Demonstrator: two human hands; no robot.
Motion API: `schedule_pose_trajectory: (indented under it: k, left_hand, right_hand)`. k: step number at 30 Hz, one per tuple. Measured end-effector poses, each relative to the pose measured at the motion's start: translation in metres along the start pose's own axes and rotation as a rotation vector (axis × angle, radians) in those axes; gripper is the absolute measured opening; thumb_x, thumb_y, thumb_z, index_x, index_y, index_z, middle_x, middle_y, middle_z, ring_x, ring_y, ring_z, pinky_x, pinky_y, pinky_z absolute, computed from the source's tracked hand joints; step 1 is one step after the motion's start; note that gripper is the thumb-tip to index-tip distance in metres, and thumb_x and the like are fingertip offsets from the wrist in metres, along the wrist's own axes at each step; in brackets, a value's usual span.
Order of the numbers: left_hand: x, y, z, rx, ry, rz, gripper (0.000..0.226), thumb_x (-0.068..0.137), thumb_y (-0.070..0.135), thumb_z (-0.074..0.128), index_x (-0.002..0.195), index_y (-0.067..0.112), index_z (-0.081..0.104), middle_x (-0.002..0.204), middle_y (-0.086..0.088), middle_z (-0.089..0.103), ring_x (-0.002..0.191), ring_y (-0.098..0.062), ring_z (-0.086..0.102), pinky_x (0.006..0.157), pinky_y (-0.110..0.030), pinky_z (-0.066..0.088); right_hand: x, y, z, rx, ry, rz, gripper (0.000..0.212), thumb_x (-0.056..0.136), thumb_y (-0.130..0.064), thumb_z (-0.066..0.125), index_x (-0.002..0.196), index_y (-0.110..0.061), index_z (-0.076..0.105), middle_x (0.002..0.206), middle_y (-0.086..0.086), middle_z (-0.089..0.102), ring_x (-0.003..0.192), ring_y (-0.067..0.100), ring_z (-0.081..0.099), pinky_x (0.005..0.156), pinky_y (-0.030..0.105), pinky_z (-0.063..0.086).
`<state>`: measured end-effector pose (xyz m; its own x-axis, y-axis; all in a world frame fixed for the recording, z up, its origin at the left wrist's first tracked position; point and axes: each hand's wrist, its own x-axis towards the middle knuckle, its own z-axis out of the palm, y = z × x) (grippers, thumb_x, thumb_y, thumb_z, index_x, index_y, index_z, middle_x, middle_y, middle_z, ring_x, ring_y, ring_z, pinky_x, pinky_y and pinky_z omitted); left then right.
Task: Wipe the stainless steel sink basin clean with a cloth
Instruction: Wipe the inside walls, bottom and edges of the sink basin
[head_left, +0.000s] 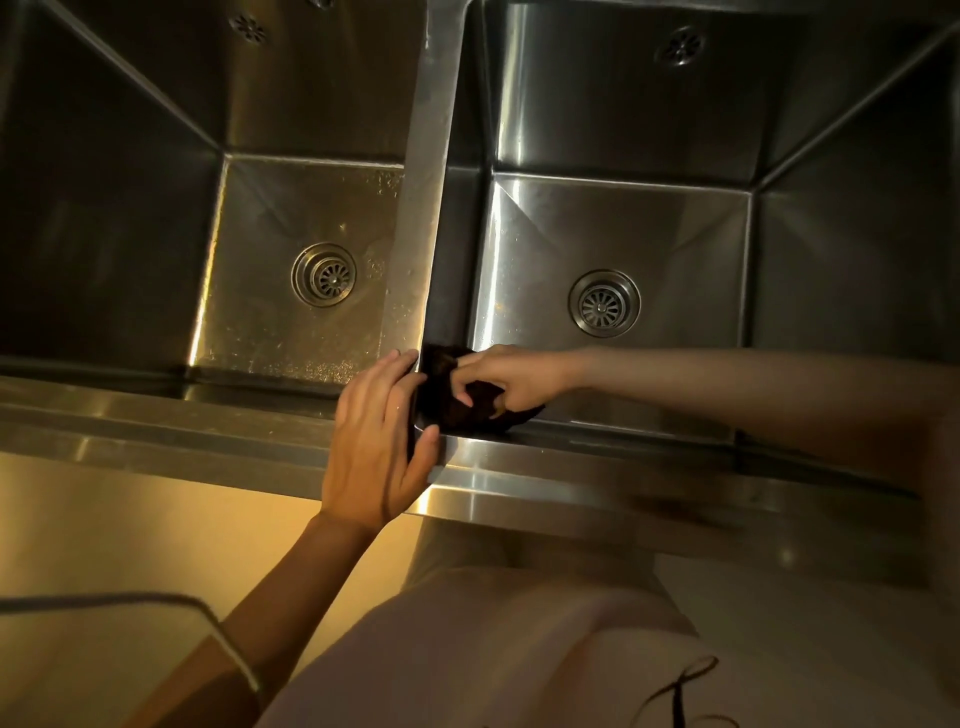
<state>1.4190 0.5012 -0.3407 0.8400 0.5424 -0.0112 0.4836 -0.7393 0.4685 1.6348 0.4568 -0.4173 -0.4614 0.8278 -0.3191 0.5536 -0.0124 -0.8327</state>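
Wiping is under way at the near left corner of the right basin (613, 244), where the dark cloth (457, 400) lies bunched against the basin wall just below the front rim (571, 462). The cloth is judged soft, light and limp; it will fold and slide rather than hold a shape, so it is best taken as a wad under curled fingers, with palm pressure keeping it flat on the steel. The steel itself looks smooth and likely slick where damp.

The right hand (511, 379) reaches in from the right, fingers curled over the cloth and gripping it against the corner. The left hand (379, 441) lies over the junction of the divider (421, 208) and the front rim, fingers nearly straight and together, fingertips touching the divider edge beside the cloth, thumb near the rim; it holds nothing.

The left basin (291, 260) shows speckled droplets or residue on its floor
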Motion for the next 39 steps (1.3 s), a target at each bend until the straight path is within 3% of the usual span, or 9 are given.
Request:
schedule_pose_trajectory:
  k: [4, 8, 12, 16, 23, 27, 31, 35, 39]
  left_hand:
    - [0.0, -0.001, 0.0, -0.057, 0.02, 0.004, 0.06, 0.097, 0.046, 0.029, 0.131, 0.001, 0.048, 0.137, -0.016, 0.051, 0.133, -0.029, 0.043, 0.105, -0.053, 0.037]
    - [0.0, 0.0, 0.0, -0.096, 0.034, -0.009, 0.065, 0.097, 0.052, 0.026, 0.133, 0.002, 0.045, 0.137, -0.018, 0.051, 0.132, -0.028, 0.043, 0.105, -0.052, 0.037]
    - [0.0, 0.0, 0.001, -0.094, 0.035, -0.014, 0.066, 0.097, 0.053, 0.026, 0.133, 0.001, 0.045, 0.137, -0.018, 0.051, 0.132, -0.029, 0.043, 0.106, -0.051, 0.037]
    - [-0.001, -0.001, 0.002, -0.098, 0.038, -0.017, 0.066, 0.097, 0.052, 0.027, 0.132, 0.0, 0.047, 0.138, -0.018, 0.05, 0.133, -0.029, 0.042, 0.107, -0.05, 0.036]
    - [-0.001, -0.002, 0.001, -0.091, 0.018, -0.024, 0.068, 0.096, 0.053, 0.028, 0.133, -0.001, 0.047, 0.139, -0.018, 0.049, 0.134, -0.028, 0.04, 0.108, -0.052, 0.036]
    - [0.0, 0.0, 0.0, -0.087, 0.004, -0.033, 0.066, 0.096, 0.052, 0.03, 0.133, 0.0, 0.046, 0.139, -0.017, 0.049, 0.134, -0.029, 0.042, 0.106, -0.054, 0.037]
    - [0.0, 0.001, -0.002, -0.073, 0.002, -0.026, 0.066, 0.095, 0.05, 0.033, 0.132, -0.002, 0.048, 0.137, -0.018, 0.051, 0.132, -0.03, 0.043, 0.106, -0.053, 0.038]
    - [-0.001, 0.003, -0.003, -0.062, 0.001, -0.021, 0.06, 0.093, 0.044, 0.038, 0.132, -0.001, 0.048, 0.137, -0.018, 0.051, 0.132, -0.03, 0.043, 0.106, -0.051, 0.038]
    - [-0.001, 0.002, -0.002, -0.05, -0.012, -0.013, 0.058, 0.094, 0.043, 0.036, 0.132, 0.002, 0.048, 0.138, -0.016, 0.049, 0.133, -0.029, 0.041, 0.107, -0.049, 0.037]
  right_hand:
    - [-0.031, -0.037, -0.023, 0.101, 0.062, -0.097, 0.035, 0.069, 0.005, 0.059, 0.095, -0.018, 0.054, 0.092, -0.017, 0.043, 0.085, -0.008, 0.044, 0.068, 0.004, 0.033]
    - [-0.033, -0.024, -0.014, 0.127, 0.071, -0.04, 0.032, 0.073, 0.002, 0.068, 0.099, -0.015, 0.056, 0.1, -0.007, 0.047, 0.087, 0.002, 0.044, 0.071, 0.006, 0.035]
    - [0.009, 0.012, 0.029, 0.24, 0.222, 0.203, 0.033, 0.071, 0.002, 0.074, 0.097, -0.013, 0.061, 0.099, -0.006, 0.048, 0.093, 0.013, 0.048, 0.075, 0.021, 0.04]
    - [0.031, 0.042, 0.049, 0.501, 0.368, 0.377, 0.045, 0.067, 0.005, 0.075, 0.081, -0.033, 0.054, 0.101, -0.008, 0.052, 0.099, 0.018, 0.053, 0.083, 0.035, 0.052]
    - [0.046, 0.07, 0.004, 0.608, 0.673, 0.448, 0.049, 0.065, 0.016, 0.068, 0.084, -0.027, 0.054, 0.096, -0.008, 0.051, 0.09, 0.014, 0.052, 0.069, 0.014, 0.045]
    - [0.047, 0.069, -0.042, 0.496, 0.881, 0.405, 0.045, 0.065, 0.014, 0.066, 0.088, -0.022, 0.053, 0.104, -0.002, 0.049, 0.1, 0.023, 0.054, 0.085, 0.034, 0.049]
    - [0.033, 0.045, -0.058, 0.322, 0.873, 0.258, 0.043, 0.063, 0.009, 0.069, 0.088, -0.022, 0.053, 0.097, -0.002, 0.048, 0.09, 0.013, 0.048, 0.081, 0.024, 0.043]
    - [0.013, 0.01, -0.04, 0.313, 0.808, 0.129, 0.046, 0.063, 0.005, 0.075, 0.087, -0.028, 0.053, 0.093, -0.013, 0.047, 0.087, 0.007, 0.049, 0.078, 0.016, 0.044]
    - [0.002, -0.009, 0.006, 0.34, 0.641, 0.092, 0.046, 0.064, 0.005, 0.077, 0.087, -0.026, 0.051, 0.093, -0.01, 0.046, 0.087, 0.01, 0.048, 0.075, 0.027, 0.047]
